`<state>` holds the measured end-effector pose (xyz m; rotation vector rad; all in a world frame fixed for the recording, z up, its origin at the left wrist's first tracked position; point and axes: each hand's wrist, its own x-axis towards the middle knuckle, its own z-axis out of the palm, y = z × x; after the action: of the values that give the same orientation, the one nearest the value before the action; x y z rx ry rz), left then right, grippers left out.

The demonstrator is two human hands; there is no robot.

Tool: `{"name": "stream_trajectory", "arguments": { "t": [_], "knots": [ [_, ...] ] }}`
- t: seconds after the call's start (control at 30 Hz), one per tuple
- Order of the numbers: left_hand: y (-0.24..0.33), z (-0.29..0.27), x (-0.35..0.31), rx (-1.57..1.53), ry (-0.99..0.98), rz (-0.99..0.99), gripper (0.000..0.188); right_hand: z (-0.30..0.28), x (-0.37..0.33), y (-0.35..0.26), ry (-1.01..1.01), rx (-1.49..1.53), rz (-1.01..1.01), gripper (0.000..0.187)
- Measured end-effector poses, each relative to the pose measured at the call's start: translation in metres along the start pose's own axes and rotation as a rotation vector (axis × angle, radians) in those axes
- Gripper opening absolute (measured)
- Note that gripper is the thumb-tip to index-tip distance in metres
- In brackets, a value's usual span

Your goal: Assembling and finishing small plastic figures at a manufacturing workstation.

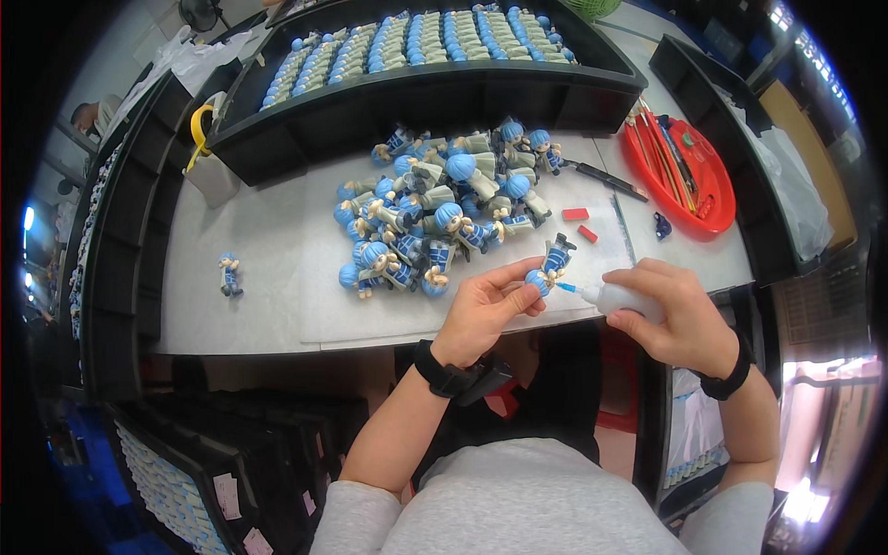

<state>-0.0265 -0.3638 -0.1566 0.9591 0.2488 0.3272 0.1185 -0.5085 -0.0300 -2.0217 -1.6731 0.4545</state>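
Note:
Near the table's front edge, my left hand [487, 307] pinches a small blue-haired figurine [556, 255] by its head, its dark shoes pointing away from me. My right hand [668, 310] is wrapped round a white squeeze bottle [622, 300] with a thin blue nozzle tip. That tip points left and is at the figurine's head; whether it touches I cannot tell. Beyond my hands lies a heap of similar figurines [435, 208] in blue and grey clothes. One more figurine [229, 275] lies apart at the left.
A black tray [435, 97] with rows of figurines stands behind the heap. At the right are a red oval dish [712, 180] of brushes, a black-handled knife [606, 179] and small red blocks [575, 215]. A grey holder [215, 182] with yellow-handled scissors stands at the left.

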Motion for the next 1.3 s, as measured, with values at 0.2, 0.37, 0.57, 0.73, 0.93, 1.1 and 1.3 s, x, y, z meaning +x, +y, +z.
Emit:
{"name": "stream_trajectory", "arguments": {
  "t": [0.2,0.37,0.57,0.73,0.93,1.1,1.3],
  "knots": [
    [-0.001,-0.001,0.0,-0.021,-0.015,0.002,0.038,-0.003,0.003,-0.003,-0.004,-0.068,-0.032,0.025],
    [0.0,-0.001,-0.001,-0.013,-0.007,-0.001,0.038,-0.005,0.004,-0.007,-0.016,-0.112,-0.04,0.025],
    [0.001,-0.001,-0.001,-0.017,-0.008,-0.012,0.038,-0.004,0.004,-0.006,-0.012,-0.104,-0.027,0.025],
    [0.001,-0.002,0.0,-0.031,-0.001,-0.012,0.037,0.004,0.001,0.003,0.017,-0.004,-0.009,0.025],
    [0.002,-0.001,0.001,-0.048,0.017,-0.019,0.035,0.007,-0.006,0.008,0.003,0.217,0.091,0.026],
    [0.003,-0.002,0.001,-0.082,0.023,-0.038,0.033,0.02,-0.018,0.024,0.036,0.625,0.189,0.031],
    [0.007,-0.001,0.001,-0.131,0.028,-0.063,0.034,0.021,-0.029,0.041,0.168,0.988,0.263,0.041]
  ]
}}
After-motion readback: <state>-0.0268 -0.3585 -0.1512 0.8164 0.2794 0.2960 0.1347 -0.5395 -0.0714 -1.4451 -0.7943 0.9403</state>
